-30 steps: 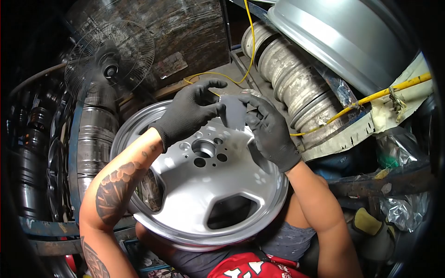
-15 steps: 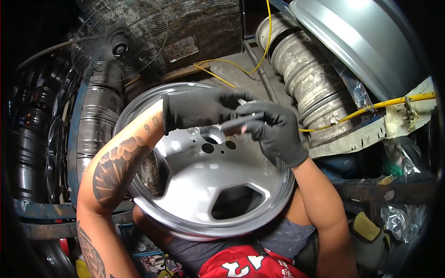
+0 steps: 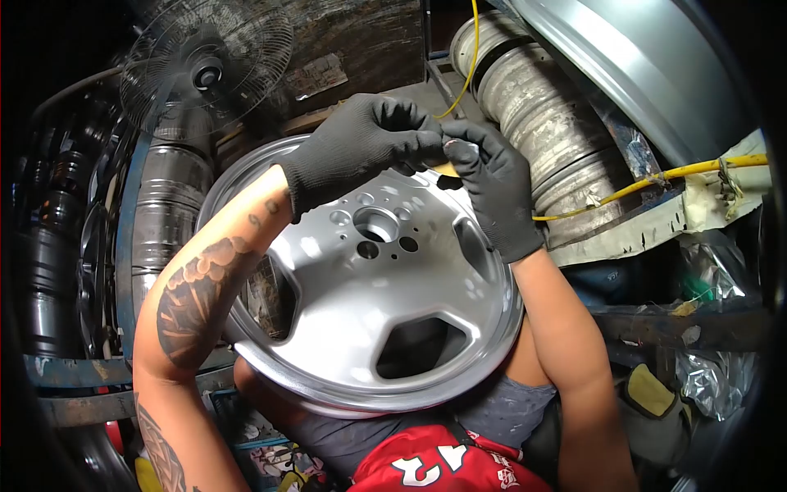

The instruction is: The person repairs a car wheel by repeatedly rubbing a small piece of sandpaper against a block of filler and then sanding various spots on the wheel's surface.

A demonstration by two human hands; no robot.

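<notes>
My left hand [image 3: 369,148], in a dark grey knit glove, is held above the far part of a silver wheel rim [image 3: 344,316]. Its thumb and fingers are pinched together, meeting the fingertips of my right hand [image 3: 498,184], gloved the same way. The right fingers are curled closed as well. A small pale bit shows at the right fingertips, too small to name. Just below them is a yellowish patch [image 3: 447,170] that I cannot identify. The rim lies face up across my lap, its centre bore and bolt holes in view.
At the left, a wire fan [image 3: 206,75] stands beyond stacked silver rims [image 3: 174,193], with black rims [image 3: 56,271] farther out. Worn rims [image 3: 545,123] lie in a row at the right, near a yellow cable [image 3: 648,193]. A large silver rim [image 3: 648,57] looms at top right.
Both hands have risen away from the wheel's centre, uncovering the bore and bolt holes. The fingertips remain together. The view has shifted slightly.
</notes>
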